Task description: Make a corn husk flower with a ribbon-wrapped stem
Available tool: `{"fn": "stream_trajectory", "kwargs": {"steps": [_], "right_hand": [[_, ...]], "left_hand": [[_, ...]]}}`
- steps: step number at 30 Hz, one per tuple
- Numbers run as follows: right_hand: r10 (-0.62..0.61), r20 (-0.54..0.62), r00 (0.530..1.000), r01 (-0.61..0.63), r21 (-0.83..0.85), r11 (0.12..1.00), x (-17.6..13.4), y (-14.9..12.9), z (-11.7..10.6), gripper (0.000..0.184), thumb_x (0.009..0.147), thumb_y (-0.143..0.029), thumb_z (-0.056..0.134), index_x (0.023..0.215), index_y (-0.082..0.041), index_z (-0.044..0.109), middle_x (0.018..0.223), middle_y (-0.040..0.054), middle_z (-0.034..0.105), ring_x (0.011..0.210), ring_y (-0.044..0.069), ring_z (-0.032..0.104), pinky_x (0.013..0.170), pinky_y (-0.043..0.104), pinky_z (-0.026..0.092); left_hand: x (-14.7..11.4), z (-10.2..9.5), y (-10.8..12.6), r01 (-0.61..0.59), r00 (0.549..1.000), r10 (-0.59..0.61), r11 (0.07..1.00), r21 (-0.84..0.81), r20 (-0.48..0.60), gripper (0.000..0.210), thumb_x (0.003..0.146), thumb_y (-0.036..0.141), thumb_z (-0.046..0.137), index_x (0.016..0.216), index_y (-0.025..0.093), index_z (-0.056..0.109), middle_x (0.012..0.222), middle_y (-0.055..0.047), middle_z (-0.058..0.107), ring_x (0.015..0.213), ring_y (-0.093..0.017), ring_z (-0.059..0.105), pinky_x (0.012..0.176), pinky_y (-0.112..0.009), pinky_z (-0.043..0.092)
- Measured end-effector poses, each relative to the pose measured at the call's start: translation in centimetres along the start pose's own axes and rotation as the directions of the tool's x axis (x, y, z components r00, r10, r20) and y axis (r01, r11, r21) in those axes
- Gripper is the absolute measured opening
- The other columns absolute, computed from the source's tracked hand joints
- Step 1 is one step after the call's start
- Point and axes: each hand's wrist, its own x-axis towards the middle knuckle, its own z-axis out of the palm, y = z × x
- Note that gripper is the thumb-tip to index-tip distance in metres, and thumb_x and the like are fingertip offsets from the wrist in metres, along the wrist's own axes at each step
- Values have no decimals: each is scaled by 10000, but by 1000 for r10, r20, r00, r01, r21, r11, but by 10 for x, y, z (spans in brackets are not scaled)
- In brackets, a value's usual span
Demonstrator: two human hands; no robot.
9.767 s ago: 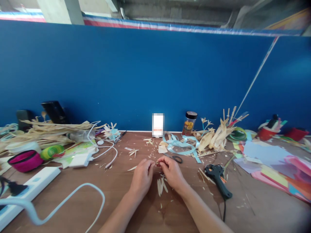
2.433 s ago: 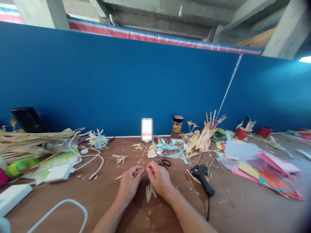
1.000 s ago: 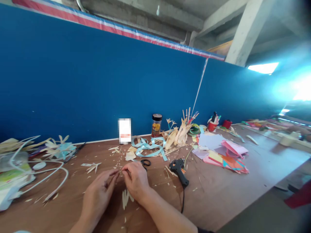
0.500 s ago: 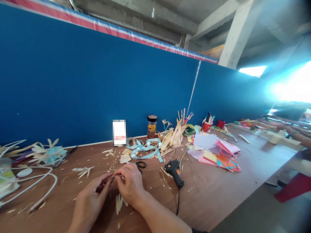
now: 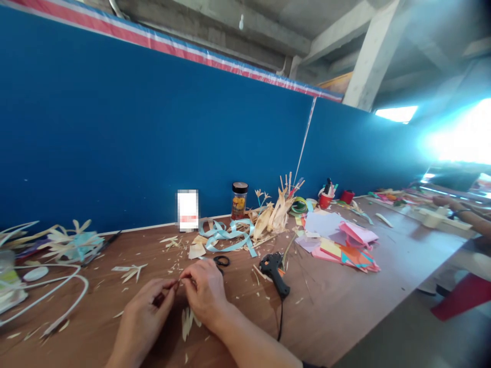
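Note:
My left hand (image 5: pixel 148 312) and my right hand (image 5: pixel 205 291) meet fingertip to fingertip above the brown table (image 5: pixel 318 317). Both are closed in a pinch, and whatever lies between the fingers is too small to name. Under my right hand's edge lie pale, petal-shaped husk pieces (image 5: pixel 187 323). Black scissor handles (image 5: pixel 221 261) show just behind that hand, the rest covered by it. To the right rests a black glue gun (image 5: pixel 275 273) with its cord running toward me. Left of my hands lies a small bunch of pale strips (image 5: pixel 132 272).
Light-blue ribbon (image 5: pixel 230 235), dried husks (image 5: pixel 272 217) and a black-lidded jar (image 5: pixel 239 200) stand along the blue partition (image 5: pixel 115 128). Coloured paper (image 5: pixel 345 248) lies to the right, white cables (image 5: pixel 82 286) to the left. Another person's arm (image 5: pixel 456 207) reaches in at far right.
My two hands stay almost in place, with the fingertips slightly shifted. The whole view has moved a little.

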Motion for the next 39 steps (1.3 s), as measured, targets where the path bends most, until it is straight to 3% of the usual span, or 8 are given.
{"fn": "stream_trajectory", "kwargs": {"steps": [4,7,12,16,26,30,35,39], "right_hand": [[5,-8,1000,-5,17,1000,0,0,0,86,787,-185,514,818,-234,578,810,-7,563,826,145,456,735,248,338],[41,-29,999,-40,33,999,0,0,1,91,787,-208,522,830,-247,592,837,-1,555,837,147,456,736,251,337],[53,-31,998,-51,54,997,-1,1,3,114,782,-195,512,842,-246,594,827,0,566,836,153,466,735,255,341],[46,-35,998,-44,70,997,-1,1,4,147,771,-158,502,850,-247,589,822,-7,581,828,152,474,749,258,340],[50,-24,998,-46,134,990,0,1,5,83,748,-174,520,802,-210,573,793,-5,604,798,142,499,736,240,349],[31,-20,999,-27,171,985,-1,3,8,118,747,-154,491,800,-200,585,787,12,609,791,150,510,739,251,360],[109,31,994,-113,274,955,-2,7,13,136,764,-163,465,822,-201,583,764,11,610,713,138,537,665,231,394],[160,46,986,-167,313,935,-4,8,14,100,757,-185,479,799,-197,570,731,1,607,668,129,552,631,216,407]], "left_hand": [[1,0,-2,35,999,-33,995,-98,29,270,698,428,525,781,204,651,810,-37,655,721,-183,602,634,-248,476],[2,0,-3,152,987,-139,966,-208,75,284,679,434,546,794,200,659,797,-32,669,733,-194,606,654,-257,474],[0,3,-1,378,926,-343,857,-350,161,371,649,462,573,859,165,647,728,-26,667,542,-155,561,501,-231,444],[-2,4,0,451,890,-426,776,-441,162,405,622,459,608,883,150,629,726,-24,660,538,-139,537,490,-215,434],[-2,8,6,491,846,-510,635,-597,153,381,599,410,646,884,159,623,727,-8,658,507,-113,537,485,-207,446],[-2,8,10,430,879,-462,662,-614,118,331,604,391,645,831,149,642,710,-17,661,546,-126,558,514,-211,451],[-2,8,14,386,911,-393,712,-586,122,292,651,369,609,814,132,658,730,-49,669,628,-152,580,570,-224,455],[-3,9,16,389,911,-389,695,-605,138,282,652,359,609,800,125,663,695,-49,663,596,-145,571,567,-228,448]]}}
